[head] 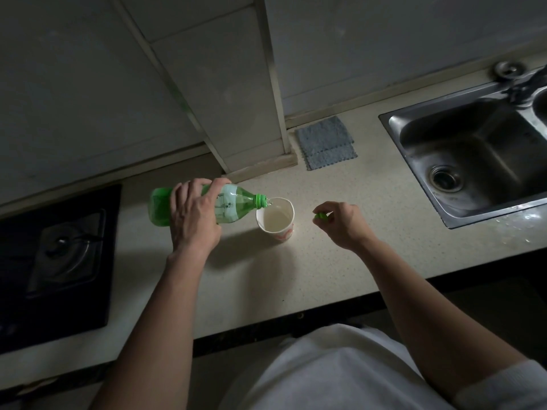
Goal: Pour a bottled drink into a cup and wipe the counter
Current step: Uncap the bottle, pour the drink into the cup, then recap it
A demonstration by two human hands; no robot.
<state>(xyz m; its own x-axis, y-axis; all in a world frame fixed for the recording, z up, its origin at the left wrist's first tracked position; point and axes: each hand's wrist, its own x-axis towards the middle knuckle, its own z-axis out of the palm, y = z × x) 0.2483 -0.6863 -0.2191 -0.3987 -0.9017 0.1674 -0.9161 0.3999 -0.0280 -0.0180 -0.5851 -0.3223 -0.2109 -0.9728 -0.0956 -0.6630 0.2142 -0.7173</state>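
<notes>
Sink (473, 161) is running off the right edge; label on the green bottle (232, 206) is unreadable. Left hand (194, 216) is gripping it, tipped near-flat, mouth over the white paper cup (282, 235) standing on the surface (296, 276), clear liquid pooling inside. Right hand (344, 226) is pinching the green cap (320, 216) nearby.

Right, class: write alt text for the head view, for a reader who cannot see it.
The left hand tips a green bottle so drink runs into a paper cup on the counter, while the right hand pinches the cap. A cloth lies behind, a sink to the right, a hob to the left.
</notes>
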